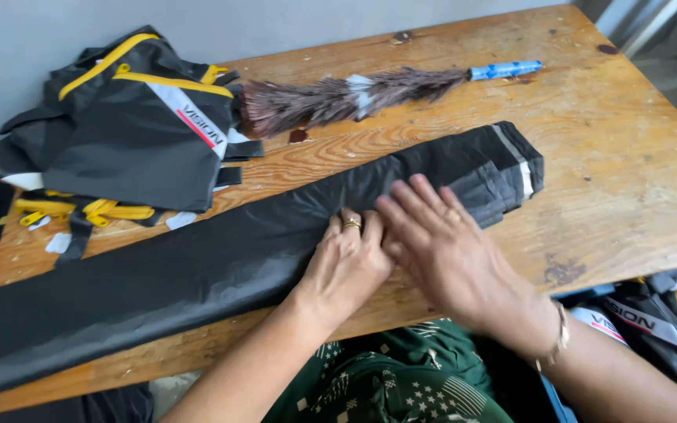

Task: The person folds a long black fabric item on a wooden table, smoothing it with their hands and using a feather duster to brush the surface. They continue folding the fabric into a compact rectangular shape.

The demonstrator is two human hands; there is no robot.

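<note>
Left hand (346,262): lies palm down on the long black fabric piece (221,262), fingers (352,229) curled a little and pressed on the cloth; it clasps nothing. A gold ring sits on one finger.
Right hand (440,247): flat on the same cloth just beside the left hand, touching it, fingers (425,200) spread wide towards the grey end; a ring and a wrist bracelet (562,337) show.
Long black fabric piece: stretched slantwise across the wooden bench (613,180), from the lower left edge of the view, where it is cut off, up to a folded grey end with a pale stripe (523,168) at the right.
Hidden or cut off: the cloth under both palms cannot be seen; its left end runs out of view.
Pile of black cloth (119,133): at the back left of the bench, with yellow piping, yellow straps (88,210) and a white slanted label strip bearing dark and red print.
Feather duster (331,98): behind the long piece, brown-grey plumes, blue-and-white wrapped handle (505,70).
Blue crate (636,329): lower right, partly cut off, holding more black and yellow cloth with a white label.
Green patterned garment (385,384): on the person's lap, below the bench edge.
</note>
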